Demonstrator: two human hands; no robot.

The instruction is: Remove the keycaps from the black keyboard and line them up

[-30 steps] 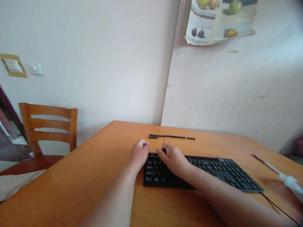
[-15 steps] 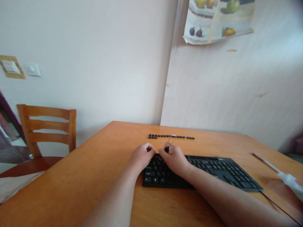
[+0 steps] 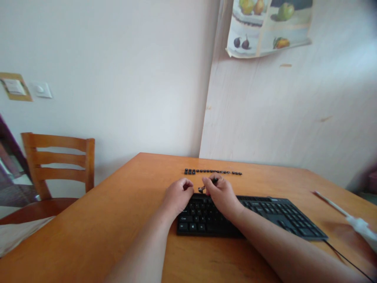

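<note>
A black keyboard (image 3: pixel 273 214) lies on the wooden table under my forearms. My left hand (image 3: pixel 178 195) rests at its upper left corner, thumb and fingers pinched together; whatever may be between them is hidden. Over the upper left keys, my right hand (image 3: pixel 220 194) is closed around a keycap puller (image 3: pixel 215 180) with a black handle and thin wires. The working end of the puller points left, towards my left hand, with a small dark piece (image 3: pixel 200 190) at its tip. Beyond the hands, several loose black keycaps (image 3: pixel 190 171) form a row, doubled at its left end.
The keyboard's cable (image 3: pixel 343 252) runs off to the lower right. A long white stick-like object (image 3: pixel 331 202) with a bulky white end lies at the table's right. A wooden chair (image 3: pixel 61 159) stands left of the table (image 3: pixel 123 204), with a wall behind it.
My right hand has turned the keycap puller: its wires pointed up and away before, and its tip now points left over the keyboard. My left hand stays in place.
</note>
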